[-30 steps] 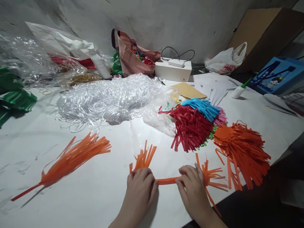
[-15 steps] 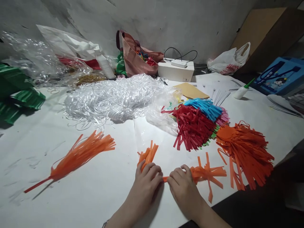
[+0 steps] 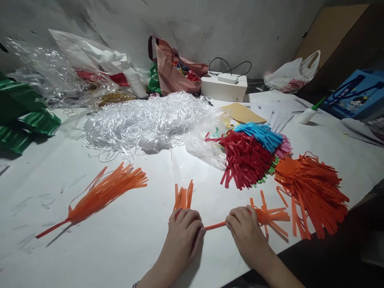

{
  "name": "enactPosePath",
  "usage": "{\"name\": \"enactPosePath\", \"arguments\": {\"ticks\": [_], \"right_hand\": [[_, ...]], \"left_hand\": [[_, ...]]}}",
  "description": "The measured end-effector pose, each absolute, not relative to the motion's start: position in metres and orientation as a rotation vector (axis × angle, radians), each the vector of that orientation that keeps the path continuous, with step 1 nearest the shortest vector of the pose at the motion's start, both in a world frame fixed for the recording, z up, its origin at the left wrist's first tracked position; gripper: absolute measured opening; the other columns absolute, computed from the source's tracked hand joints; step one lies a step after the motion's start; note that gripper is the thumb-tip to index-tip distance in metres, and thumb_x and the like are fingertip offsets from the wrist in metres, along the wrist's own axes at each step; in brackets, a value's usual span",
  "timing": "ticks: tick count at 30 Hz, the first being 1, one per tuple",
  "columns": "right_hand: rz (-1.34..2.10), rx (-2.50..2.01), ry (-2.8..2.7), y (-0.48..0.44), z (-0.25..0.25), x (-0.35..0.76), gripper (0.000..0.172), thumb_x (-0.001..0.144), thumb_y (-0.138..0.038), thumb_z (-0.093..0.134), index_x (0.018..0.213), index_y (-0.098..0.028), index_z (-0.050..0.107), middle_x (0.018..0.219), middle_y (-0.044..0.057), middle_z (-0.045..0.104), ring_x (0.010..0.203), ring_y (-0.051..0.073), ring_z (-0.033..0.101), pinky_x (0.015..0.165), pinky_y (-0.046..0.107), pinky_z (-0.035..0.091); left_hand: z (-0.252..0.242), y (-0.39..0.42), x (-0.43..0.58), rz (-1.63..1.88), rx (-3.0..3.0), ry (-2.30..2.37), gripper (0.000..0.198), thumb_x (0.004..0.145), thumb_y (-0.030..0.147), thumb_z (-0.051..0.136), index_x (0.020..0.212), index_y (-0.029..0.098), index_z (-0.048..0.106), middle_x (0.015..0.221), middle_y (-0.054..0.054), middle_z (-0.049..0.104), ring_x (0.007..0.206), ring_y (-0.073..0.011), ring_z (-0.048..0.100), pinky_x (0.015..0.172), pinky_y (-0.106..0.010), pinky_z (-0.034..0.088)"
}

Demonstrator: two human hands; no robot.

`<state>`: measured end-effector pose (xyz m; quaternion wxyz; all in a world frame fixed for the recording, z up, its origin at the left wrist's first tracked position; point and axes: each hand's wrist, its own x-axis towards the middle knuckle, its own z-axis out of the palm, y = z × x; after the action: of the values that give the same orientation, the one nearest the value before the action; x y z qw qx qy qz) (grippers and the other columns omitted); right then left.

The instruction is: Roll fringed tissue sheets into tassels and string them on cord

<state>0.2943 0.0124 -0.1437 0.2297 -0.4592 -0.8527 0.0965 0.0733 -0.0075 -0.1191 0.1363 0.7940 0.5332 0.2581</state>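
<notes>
An orange paper tassel lies across the white tabletop, its twisted middle showing as a thin cord between my hands. My left hand is closed around its left part, and a fringe of strips sticks up beyond the fingers. Closed over its right part is my right hand, with loose strips fanning out to the right. My fingertips are partly hidden under the hands. Off to the left lies another orange tassel with a twisted stem. A pile of orange tassels rests to the right of my right hand.
Red tassels and blue tassels are heaped behind my right hand. A large mass of white shiny ribbon spreads across the middle. A glue bottle stands at the right. Green folded paper is at the left edge.
My hands have moved apart, the right one shifting right, so a longer stretch of twisted orange cord shows between them. The view has shifted slightly.
</notes>
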Motion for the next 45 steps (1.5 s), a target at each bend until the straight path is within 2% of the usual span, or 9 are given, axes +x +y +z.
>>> {"name": "enactPosePath", "arguments": {"ticks": [7,13,18,22,26,29,33,38,45], "right_hand": [[0.282,-1.435,-2.182,0.014,-0.135,0.285,0.018,0.092,-0.011,0.048,0.079,-0.022,0.053,0.085,0.001,0.058,0.086,0.021,0.054,0.1,0.049,0.029],[0.283,-1.252,-2.289,0.012,-0.134,0.281,0.025,0.092,-0.002,0.044,0.085,-0.023,0.057,0.085,0.0,0.06,0.085,0.019,0.054,0.109,0.051,0.022],[0.195,-1.084,-2.413,0.014,-0.136,0.276,0.014,0.094,-0.01,0.05,0.092,-0.02,0.06,0.085,0.001,0.061,0.086,0.019,0.055,0.109,0.048,0.025],[0.116,-1.005,-2.429,0.019,-0.14,0.275,0.023,0.096,-0.007,0.044,0.082,-0.019,0.058,0.079,0.0,0.062,0.082,0.017,0.056,0.107,0.046,0.029],[-0.039,-0.734,-2.407,0.021,-0.121,0.282,0.024,0.098,-0.008,0.043,0.096,-0.016,0.065,0.086,0.003,0.069,0.092,0.018,0.061,0.11,0.045,0.027],[-0.1,-0.605,-2.354,0.022,-0.09,0.285,0.029,0.098,-0.008,0.039,0.102,-0.014,0.067,0.089,0.005,0.073,0.093,0.019,0.064,0.111,0.044,0.029],[0.158,-0.65,-2.243,0.025,-0.06,0.281,0.021,0.097,-0.009,0.045,0.1,-0.016,0.065,0.081,0.002,0.071,0.078,0.015,0.066,0.106,0.042,0.036],[0.514,-0.659,-1.994,0.024,-0.057,0.27,0.015,0.093,-0.011,0.054,0.102,-0.02,0.063,0.078,0.002,0.069,0.068,0.014,0.066,0.092,0.042,0.052],[0.419,-0.611,-1.944,0.038,-0.068,0.267,0.019,0.091,-0.009,0.059,0.103,-0.022,0.065,0.072,-0.001,0.069,0.06,0.013,0.064,0.084,0.036,0.059]], "left_hand": [[-0.113,-0.002,0.088,0.547,2.288,1.824,0.02,0.082,0.005,0.052,0.07,0.02,0.058,0.087,-0.006,0.065,0.081,-0.0249,0.059,0.084,-0.051,0.042],[-0.117,-0.007,0.09,0.474,2.606,1.598,0.024,0.083,-0.001,0.054,0.085,0.02,0.066,0.089,-0.003,0.067,0.091,-0.0264,0.057,0.103,-0.06,0.028],[-0.127,-0.002,0.092,0.533,2.587,1.519,0.022,0.089,0.004,0.054,0.076,0.018,0.065,0.081,-0.004,0.065,0.084,-0.0248,0.056,0.095,-0.054,0.037],[-0.118,0.003,0.088,0.564,2.443,1.498,0.023,0.088,0.005,0.05,0.08,0.019,0.066,0.084,-0.005,0.068,0.079,-0.0223,0.059,0.076,-0.041,0.045],[-0.095,-0.001,0.083,0.642,1.803,1.378,0.026,0.095,0.021,0.046,0.092,0.021,0.072,0.091,-0.006,0.072,0.084,-0.0226,0.064,0.077,-0.037,0.047],[-0.081,-0.005,0.083,0.664,1.175,1.236,0.02,0.086,0.035,0.064,0.08,0.018,0.072,0.075,-0.003,0.07,0.072,-0.0191,0.061,0.069,-0.031,0.045],[-0.076,-0.011,0.091,0.841,0.731,1.042,0.032,0.069,0.043,0.084,0.069,0.015,0.069,0.064,0.0,0.063,0.064,-0.0138,0.053,0.063,-0.025,0.04],[-0.08,-0.018,0.1,1.142,0.743,0.995,0.032,0.071,0.046,0.084,0.067,0.017,0.07,0.07,-0.001,0.064,0.067,-0.0144,0.055,0.064,-0.025,0.045],[-0.069,0.0,0.082,1.087,1.271,1.148,0.019,0.089,0.04,0.067,0.089,0.024,0.078,0.081,-0.006,0.076,0.075,-0.021,0.069,0.072,-0.03,0.056]]}}
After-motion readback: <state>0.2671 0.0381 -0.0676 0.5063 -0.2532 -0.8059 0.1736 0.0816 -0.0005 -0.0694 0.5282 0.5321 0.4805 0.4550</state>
